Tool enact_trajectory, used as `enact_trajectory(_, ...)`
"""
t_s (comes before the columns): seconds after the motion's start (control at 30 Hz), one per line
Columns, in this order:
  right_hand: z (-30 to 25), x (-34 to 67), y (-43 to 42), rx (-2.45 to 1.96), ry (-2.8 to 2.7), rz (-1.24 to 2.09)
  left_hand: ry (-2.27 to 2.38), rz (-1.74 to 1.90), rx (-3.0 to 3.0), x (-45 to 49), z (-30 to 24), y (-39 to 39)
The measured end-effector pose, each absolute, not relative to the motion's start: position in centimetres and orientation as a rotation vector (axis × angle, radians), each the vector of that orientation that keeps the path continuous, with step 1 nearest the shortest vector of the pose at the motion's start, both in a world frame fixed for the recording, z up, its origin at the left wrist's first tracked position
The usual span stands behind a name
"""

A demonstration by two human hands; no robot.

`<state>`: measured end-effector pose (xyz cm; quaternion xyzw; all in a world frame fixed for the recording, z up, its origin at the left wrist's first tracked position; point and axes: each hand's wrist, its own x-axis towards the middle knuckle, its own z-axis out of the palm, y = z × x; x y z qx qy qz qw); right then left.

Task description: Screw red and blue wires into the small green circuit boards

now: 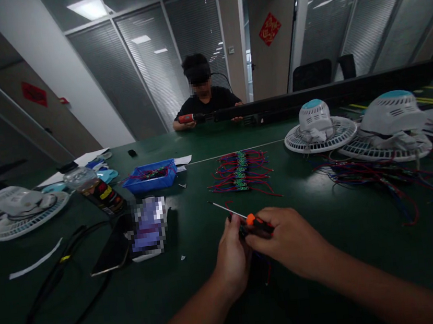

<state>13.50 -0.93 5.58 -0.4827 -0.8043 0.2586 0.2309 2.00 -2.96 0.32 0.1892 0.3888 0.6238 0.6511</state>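
Both my hands meet over the dark green table near its front edge. My right hand [289,240] is closed round a screwdriver [247,219] with an orange-and-black handle; its thin shaft points up and left. My left hand [232,257] is closed beside it, pinching a small dark part that I cannot make out, with red and blue wires [267,274] trailing under the hands. A row of small green boards with red and blue wires [241,172] lies just beyond.
A blue tray [151,176] of wired parts, a bottle [93,187] and a phone [111,248] lie to the left. White fan parts [317,128] and loose wires [368,177] sit to the right. Another person [203,100] works across the table.
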Motion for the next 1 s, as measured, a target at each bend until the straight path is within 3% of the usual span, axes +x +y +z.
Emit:
enact_trajectory(0.27, 4.8, 12.0, -0.6, -1.407, -2.218, 0.624, 0.892, 1.488, 0.373, 2.2, -0.1, -2.9)
enact_trajectory(0.43, 6.0, 13.9, 0.3, -1.369, -2.287, 0.695, 0.917, 1.463, 0.714, 0.2, 0.2, -1.8)
enact_trajectory(0.7, 4.3, 17.8, 1.8, -1.255, -2.467, 0.747, 1.645, 1.605, 1.116, -4.2, 1.0, -0.6)
enact_trajectory(0.83, 3.3, 17.8, 2.1, -1.195, -2.498, 0.76, 1.528, 1.135, 2.036, -3.6, 1.1, -1.5)
enact_trajectory(1.0, 2.9, 17.8, 2.3, -1.157, -2.521, 0.758, 1.417, 0.835, 2.181, -2.3, 0.2, -1.9)
